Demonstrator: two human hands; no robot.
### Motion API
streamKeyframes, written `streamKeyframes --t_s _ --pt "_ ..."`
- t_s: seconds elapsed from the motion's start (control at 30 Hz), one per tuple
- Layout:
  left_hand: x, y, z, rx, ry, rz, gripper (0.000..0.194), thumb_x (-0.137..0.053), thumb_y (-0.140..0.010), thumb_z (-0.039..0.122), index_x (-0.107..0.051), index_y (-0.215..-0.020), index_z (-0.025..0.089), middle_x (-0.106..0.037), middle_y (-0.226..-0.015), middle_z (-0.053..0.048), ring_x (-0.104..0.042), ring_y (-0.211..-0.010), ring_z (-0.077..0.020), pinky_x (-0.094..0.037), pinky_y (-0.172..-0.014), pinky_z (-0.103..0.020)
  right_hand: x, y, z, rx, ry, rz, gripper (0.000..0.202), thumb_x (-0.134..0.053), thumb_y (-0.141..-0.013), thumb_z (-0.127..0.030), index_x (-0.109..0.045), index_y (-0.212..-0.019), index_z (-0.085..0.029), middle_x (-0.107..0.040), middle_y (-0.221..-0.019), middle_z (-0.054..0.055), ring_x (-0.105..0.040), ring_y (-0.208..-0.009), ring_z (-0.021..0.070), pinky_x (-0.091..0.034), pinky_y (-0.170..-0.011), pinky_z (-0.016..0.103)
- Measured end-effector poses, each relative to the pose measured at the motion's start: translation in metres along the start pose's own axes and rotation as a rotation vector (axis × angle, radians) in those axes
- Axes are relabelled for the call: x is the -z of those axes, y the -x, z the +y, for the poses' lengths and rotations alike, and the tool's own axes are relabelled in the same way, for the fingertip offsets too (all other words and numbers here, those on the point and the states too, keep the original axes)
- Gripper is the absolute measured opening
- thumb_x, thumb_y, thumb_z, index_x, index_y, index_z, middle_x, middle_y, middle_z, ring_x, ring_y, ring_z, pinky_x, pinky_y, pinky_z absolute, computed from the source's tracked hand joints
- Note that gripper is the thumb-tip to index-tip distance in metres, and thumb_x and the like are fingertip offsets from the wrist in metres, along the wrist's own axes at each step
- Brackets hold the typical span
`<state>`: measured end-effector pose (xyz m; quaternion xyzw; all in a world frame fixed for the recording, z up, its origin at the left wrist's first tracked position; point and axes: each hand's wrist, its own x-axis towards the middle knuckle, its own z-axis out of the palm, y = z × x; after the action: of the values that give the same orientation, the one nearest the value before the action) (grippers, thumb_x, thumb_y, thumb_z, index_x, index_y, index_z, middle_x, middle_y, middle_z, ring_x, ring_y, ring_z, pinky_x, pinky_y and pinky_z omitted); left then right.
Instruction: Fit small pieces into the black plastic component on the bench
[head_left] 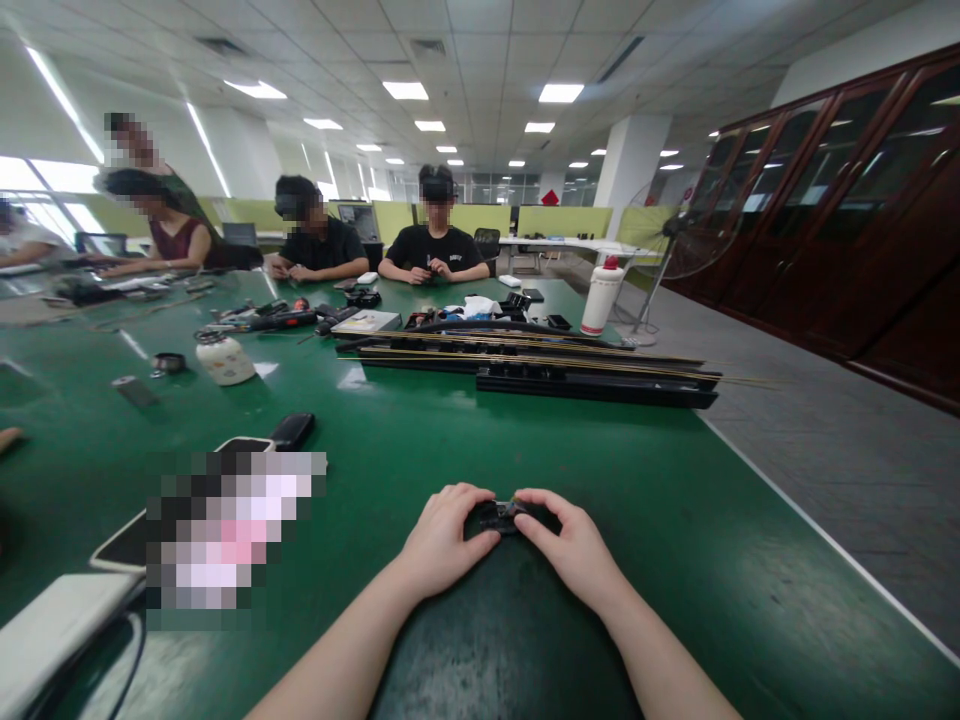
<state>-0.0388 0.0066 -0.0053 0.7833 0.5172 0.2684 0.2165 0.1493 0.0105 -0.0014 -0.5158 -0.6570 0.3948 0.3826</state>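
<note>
Between my hands, low over the green table (390, 445), is a small black part (496, 518) with a lighter strip along its top; its exact kind is too small to make out. My left hand (452, 535) grips its left end, thumb at the near side and fingers at the far side. With thumb and fingertips, my right hand (564, 537) pinches its right end, where a tiny dark piece with a speck of yellow shows. The fingertips partly cover the part.
Black rails (600, 388) with long thin rods lie across the table ahead. A white bottle with a red cap (602, 298) stands at their right. Leftward are a cream jar (225, 358), a phone (124, 535) and a white box (64, 625). Several people sit beyond; a fan (670, 228) stands right.
</note>
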Motion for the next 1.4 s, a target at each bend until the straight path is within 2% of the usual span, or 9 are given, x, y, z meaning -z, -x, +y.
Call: streamKeyframes --t_s 0.2,0.47,0.87,1.4 --pt "-0.001 0.0 -0.001 -0.002 -0.003 0.004 0.033 -0.06 -0.072 0.029 -0.055 -0.104 0.024 -0.059 -0.103 -0.004 -0.051 -0.097 -0.0213 -0.04 -0.085 -0.036 0.001 -0.003 0.005 -0.028 -0.199 0.017 0.026 -0.062 -0.071 -0.033 -0.062 -0.094 -0.019 -0.069 -0.095 0.006 -0.062 -0.092 0.0209 -0.045 -0.089 0.039" --pt "0.0 0.0 0.001 0.01 -0.001 0.005 0.033 -0.061 -0.071 0.027 -0.055 -0.103 0.024 -0.059 -0.101 -0.003 -0.052 -0.096 -0.0213 -0.04 -0.085 -0.036 0.004 -0.004 0.004 -0.152 -0.447 0.094 0.038 -0.069 -0.063 -0.044 -0.059 -0.09 -0.019 -0.071 -0.09 0.007 -0.064 -0.091 0.0231 -0.045 -0.088 0.04" --pt "0.001 0.0 0.002 0.011 0.004 0.007 0.036 -0.059 -0.072 0.027 -0.054 -0.108 0.023 -0.059 -0.104 -0.004 -0.051 -0.098 -0.021 -0.039 -0.087 -0.035 0.01 -0.006 0.004 -0.219 -0.68 0.211 0.032 -0.07 -0.064 -0.038 -0.062 -0.088 -0.018 -0.069 -0.089 0.005 -0.061 -0.095 0.0212 -0.037 -0.096 0.039" --pt "-0.001 0.0 -0.001 0.017 0.012 -0.013 0.038 -0.056 -0.077 0.027 -0.051 -0.114 0.023 -0.057 -0.11 -0.005 -0.049 -0.102 -0.0209 -0.037 -0.089 -0.035 0.012 -0.009 0.003 -0.276 -0.886 0.349 0.029 -0.076 -0.057 -0.035 -0.065 -0.078 -0.02 -0.068 -0.081 -0.001 -0.062 -0.086 0.0157 -0.043 -0.084 0.028"
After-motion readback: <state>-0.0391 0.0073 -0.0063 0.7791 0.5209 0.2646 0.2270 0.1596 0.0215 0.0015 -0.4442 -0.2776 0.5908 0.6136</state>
